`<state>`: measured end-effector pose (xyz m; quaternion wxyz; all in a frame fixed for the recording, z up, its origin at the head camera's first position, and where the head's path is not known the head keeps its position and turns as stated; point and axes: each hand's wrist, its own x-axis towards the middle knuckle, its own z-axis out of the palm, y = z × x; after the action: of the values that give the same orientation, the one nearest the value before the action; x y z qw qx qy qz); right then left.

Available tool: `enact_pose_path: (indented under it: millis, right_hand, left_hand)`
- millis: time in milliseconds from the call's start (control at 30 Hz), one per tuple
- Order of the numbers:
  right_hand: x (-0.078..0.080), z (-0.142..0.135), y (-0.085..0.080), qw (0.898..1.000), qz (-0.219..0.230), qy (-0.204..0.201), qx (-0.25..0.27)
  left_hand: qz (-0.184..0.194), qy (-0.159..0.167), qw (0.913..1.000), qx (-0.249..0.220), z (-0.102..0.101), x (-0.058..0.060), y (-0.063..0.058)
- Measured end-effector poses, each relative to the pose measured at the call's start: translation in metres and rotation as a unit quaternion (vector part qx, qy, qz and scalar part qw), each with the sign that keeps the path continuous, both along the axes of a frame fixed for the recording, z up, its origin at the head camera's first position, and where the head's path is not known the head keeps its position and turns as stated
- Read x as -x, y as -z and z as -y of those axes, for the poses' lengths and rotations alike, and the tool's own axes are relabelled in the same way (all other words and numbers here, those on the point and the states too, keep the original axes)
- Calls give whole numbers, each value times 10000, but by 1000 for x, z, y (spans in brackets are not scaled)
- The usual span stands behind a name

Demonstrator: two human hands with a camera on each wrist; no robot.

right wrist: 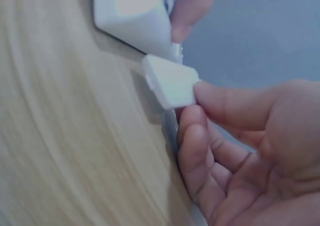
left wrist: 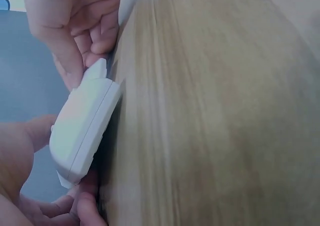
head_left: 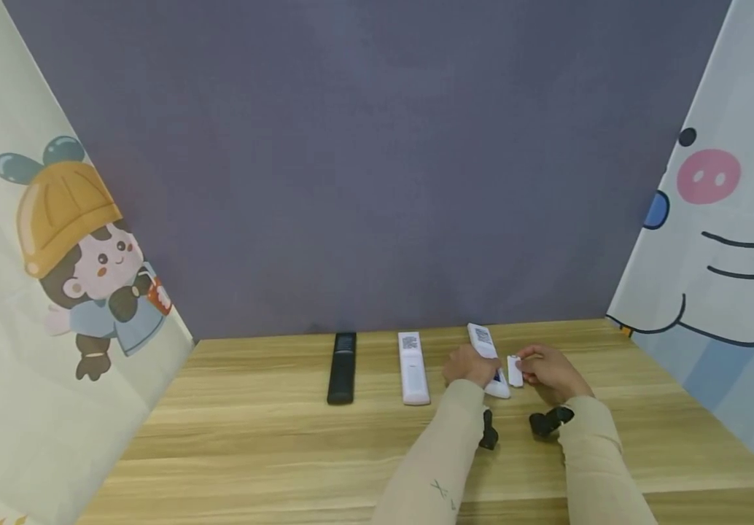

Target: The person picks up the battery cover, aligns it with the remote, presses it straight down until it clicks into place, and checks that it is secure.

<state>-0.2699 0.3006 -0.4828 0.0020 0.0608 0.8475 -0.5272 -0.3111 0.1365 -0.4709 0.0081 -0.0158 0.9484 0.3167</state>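
Observation:
A white remote control (head_left: 484, 341) lies at the right of the row, its back face up, with a dark patch showing near its lower end. My left hand (head_left: 472, 366) grips it from the left, thumb on one side and fingers on the other, as the left wrist view shows on the remote (left wrist: 82, 128). Just to its right, my right hand (head_left: 553, 369) pinches a small white battery cover (head_left: 515, 371) between thumb and fingers. In the right wrist view the cover (right wrist: 172, 82) is tilted, close to the remote's end.
Left of the hands lie a second white remote (head_left: 414, 368) and a black remote (head_left: 342, 369) on the wooden table (head_left: 272, 437). A dark grey panel (head_left: 377, 168) rises behind the table. Printed cloths hang at both sides.

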Motion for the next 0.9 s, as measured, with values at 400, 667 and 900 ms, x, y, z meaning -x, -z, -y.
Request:
enact_pose_path:
  millis: [400, 667, 900]
  right_hand:
    - [-1, -12, 8, 9900, 11, -98, 1409]
    - [-2, -12, 9, 9899, -16, 39, 1415]
    - [-3, -14, 11, 9828, -38, 43, 1844]
  left_hand:
    - [-49, 160, 9993, -323, 12, -8, -13]
    - [60, 138, 9983, -567, 15, -4, -12]
    - [81, 158, 9945, -1037, 18, -1, -7]
